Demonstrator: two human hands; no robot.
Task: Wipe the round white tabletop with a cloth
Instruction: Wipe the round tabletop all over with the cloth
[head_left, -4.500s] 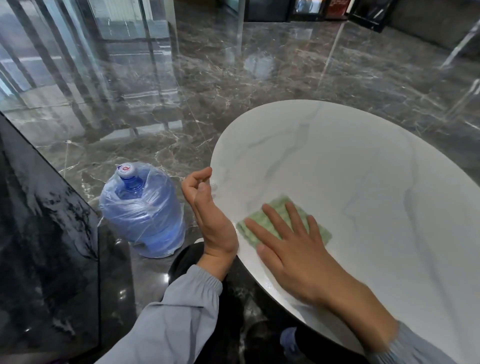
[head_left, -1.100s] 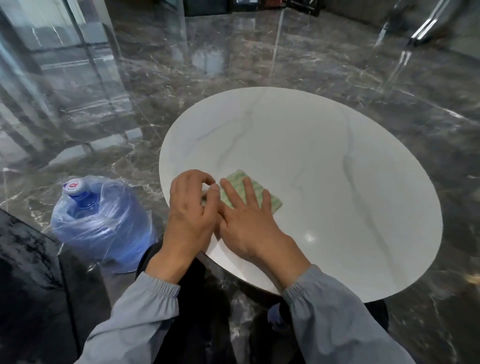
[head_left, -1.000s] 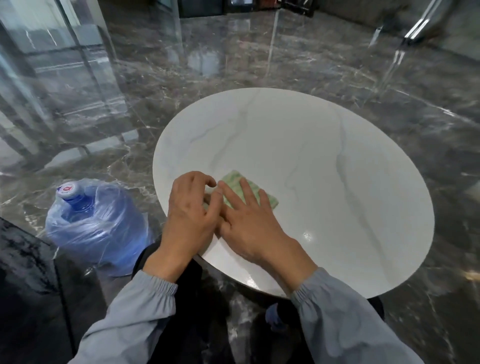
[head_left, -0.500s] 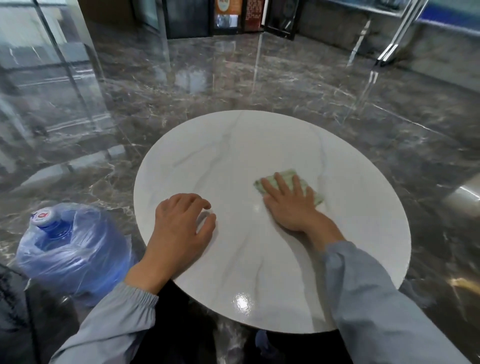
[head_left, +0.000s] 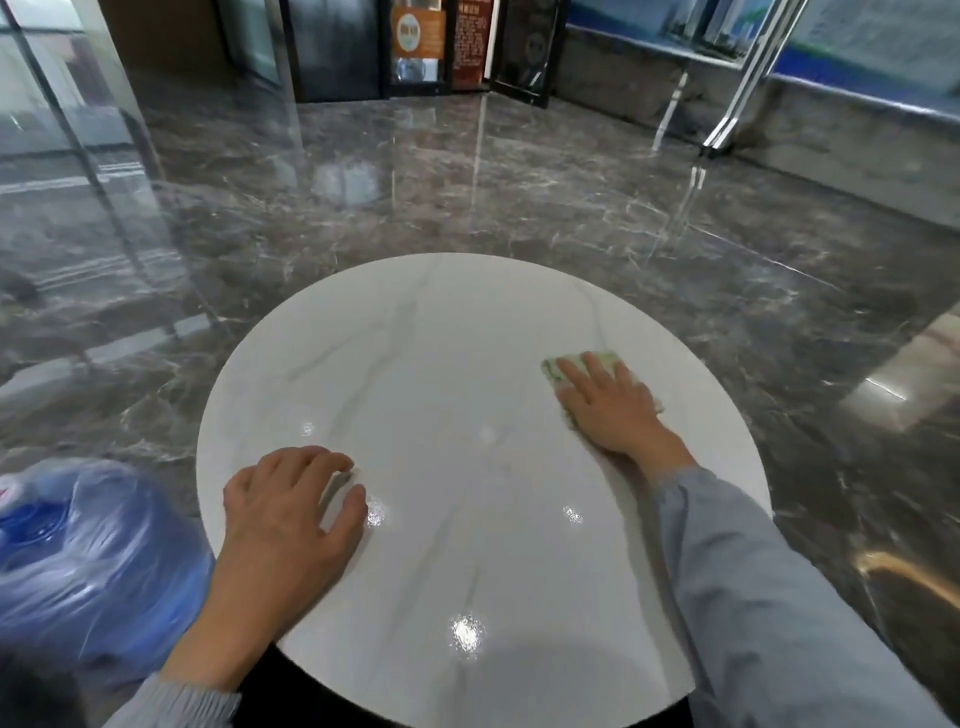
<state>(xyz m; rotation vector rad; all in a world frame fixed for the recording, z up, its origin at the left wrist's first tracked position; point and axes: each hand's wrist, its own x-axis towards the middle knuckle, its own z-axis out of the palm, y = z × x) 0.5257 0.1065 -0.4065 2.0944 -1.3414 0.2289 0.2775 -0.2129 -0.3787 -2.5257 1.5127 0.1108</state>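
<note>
Two hands on the table (head_left: 467, 332): your right hand (head_left: 610, 410), fingers spread flat, presses the green cloth (head_left: 605, 359) far right; left hand (head_left: 288, 512) braces, loosely curled, holding nothing. Mid-wipe; next, probably sweep toward uncovered areas.

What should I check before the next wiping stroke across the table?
1. Cloth under the right hand: ok, palm and fingers pressed flat on it.
2. Cloth fully on the tabletop: ok, inside the right rim.
3. Left hand bracing: ok, resting near the left edge, clear of the cloth.
4. Wiping path free: ok, nothing else on the surface.
5. Dirt left: cannot tell, only glare spots show.
6. Water jug: ok, on the floor, off the table.
</note>
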